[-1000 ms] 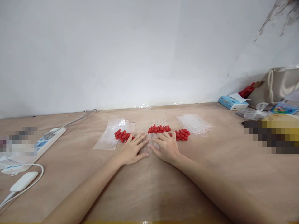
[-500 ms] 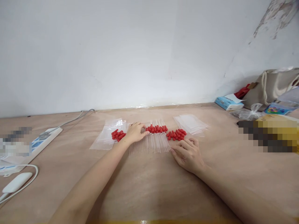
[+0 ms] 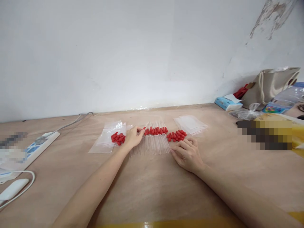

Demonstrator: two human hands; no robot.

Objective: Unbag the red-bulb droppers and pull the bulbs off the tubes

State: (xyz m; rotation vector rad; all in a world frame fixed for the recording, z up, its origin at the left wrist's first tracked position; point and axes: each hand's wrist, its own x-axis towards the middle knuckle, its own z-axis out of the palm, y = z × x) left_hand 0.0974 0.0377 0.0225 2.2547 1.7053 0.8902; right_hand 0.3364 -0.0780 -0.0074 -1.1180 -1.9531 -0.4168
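My left hand (image 3: 133, 137) is closed at the left end of a row of red rubber bulbs (image 3: 155, 130), its thumb and forefinger pinching one red bulb (image 3: 143, 128). Below that row lie many thin clear tubes (image 3: 152, 145) side by side, and more clear lengths fan out behind it. At the near right corner of the tubes, my right hand (image 3: 187, 155) has thumb and forefinger pressed together. What these fingertips hold is too small to make out. Loose red bulbs (image 3: 177, 136) lie just beyond the right hand. Another pile of red bulbs (image 3: 117, 138) sits left of the left hand.
Clear plastic bags (image 3: 101, 142) lie at the left under the bulbs; another stack of bags (image 3: 190, 124) is at the right. A power strip (image 3: 45, 142) and white cable stand far left. At the right are a tissue box (image 3: 228, 103), a cloth bag (image 3: 273, 85) and yellow packaging (image 3: 275, 126).
The view has shifted slightly. A red bulb now shows between my left thumb and forefinger, which were beside the row before. My right hand stays at the tubes' near right corner.
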